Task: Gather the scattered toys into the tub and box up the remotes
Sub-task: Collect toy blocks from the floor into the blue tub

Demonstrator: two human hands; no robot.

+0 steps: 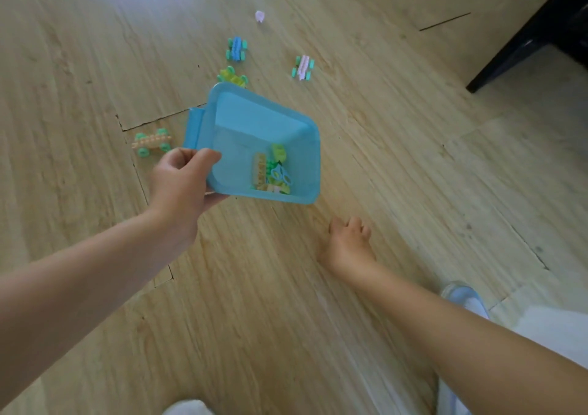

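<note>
Right hand (pixel 348 244), lower centre: loosely curled, holding nothing, low over the floor (pixel 413 160). Left hand (pixel 183 182), centre-left: grips the tilted blue tub (pixel 254 134) at its near rim; light, rigid plastic, contents liable to slide. Beyond, upper centre: scattered toy cars (pixel 237 49), small, hard, easily pinched; open floor around them.

No readable text, labels, brands or numbers anywhere in view.
</note>
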